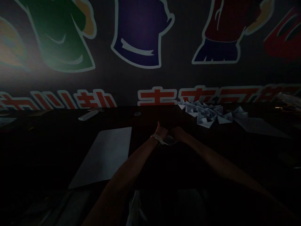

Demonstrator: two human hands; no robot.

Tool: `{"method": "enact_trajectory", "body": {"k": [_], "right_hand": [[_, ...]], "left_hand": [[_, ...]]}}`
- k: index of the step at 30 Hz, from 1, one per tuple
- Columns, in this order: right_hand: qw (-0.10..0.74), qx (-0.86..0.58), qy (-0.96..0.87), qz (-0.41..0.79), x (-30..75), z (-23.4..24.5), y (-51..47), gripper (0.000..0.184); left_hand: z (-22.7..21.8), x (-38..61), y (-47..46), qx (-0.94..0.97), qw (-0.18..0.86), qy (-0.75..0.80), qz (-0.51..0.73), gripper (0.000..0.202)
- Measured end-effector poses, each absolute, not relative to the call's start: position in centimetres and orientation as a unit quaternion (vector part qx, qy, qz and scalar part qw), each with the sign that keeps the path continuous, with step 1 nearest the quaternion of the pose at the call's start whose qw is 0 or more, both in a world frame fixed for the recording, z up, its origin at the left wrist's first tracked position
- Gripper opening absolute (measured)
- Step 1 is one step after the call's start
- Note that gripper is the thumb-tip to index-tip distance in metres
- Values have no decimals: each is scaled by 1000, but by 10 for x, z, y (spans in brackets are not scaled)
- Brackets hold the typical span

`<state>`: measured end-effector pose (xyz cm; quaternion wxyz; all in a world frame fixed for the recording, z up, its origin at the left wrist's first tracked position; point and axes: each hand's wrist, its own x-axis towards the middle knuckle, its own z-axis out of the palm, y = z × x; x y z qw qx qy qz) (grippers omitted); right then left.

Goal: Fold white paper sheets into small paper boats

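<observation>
In the dim light, a small piece of folded white paper (170, 142) lies on the dark table under and between my hands. My left hand (162, 131), with a pale band at the wrist, is curled over its left side with the thumb sticking up. Close beside it, my right hand (179, 133) is closed at the paper's right side. The fingertips of both hands are hard to see in the dark. To the left of my left forearm lies a stack of white paper sheets (103, 153).
Several folded white paper boats (204, 113) cluster at the back right, with a flat white sheet (261, 126) beside them. A white-handled tool (88, 115) and a small round clear object (137, 114) lie at the back left. Behind the table rises a painted wall (103, 78).
</observation>
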<state>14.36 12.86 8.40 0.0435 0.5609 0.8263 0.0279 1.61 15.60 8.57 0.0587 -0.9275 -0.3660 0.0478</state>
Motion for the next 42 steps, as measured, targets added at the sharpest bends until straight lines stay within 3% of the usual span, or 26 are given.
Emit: {"method": "enact_trajectory", "body": {"k": [4,6,8,11,15,19,23,25,32,42], "right_hand": [[19,550,835,-8,161,106,120,18],[-20,530,847,-25,181,119,112,20],[-159,496,853,-30,205,127,101,21],[-237,475,847,-21,234,120,85,24],[-228,502,833,-51,240,83,77,31],[-221,509,830,-57,228,57,85,38],[-207,518,829,-47,220,54,90,24],[-197,534,822,-36,220,54,90,17],[-145,726,668,80,250,52,115,22],[-122,815,558,96,296,67,158,32]], "left_hand": [[106,4,152,-933,20,-358,34,20],[123,-10,145,-945,-27,-325,-35,29],[141,-32,131,-935,-57,-307,-169,30],[153,-73,100,-909,-54,-290,-294,26],[120,-137,58,-879,-4,-354,-319,29],[53,-192,28,-831,119,-486,-245,49],[8,-221,2,-790,179,-559,-174,61],[0,-225,-9,-790,194,-559,-160,64],[-10,-203,-27,-815,204,-524,-139,70],[-18,-154,-28,-853,209,-452,-155,70]]}}
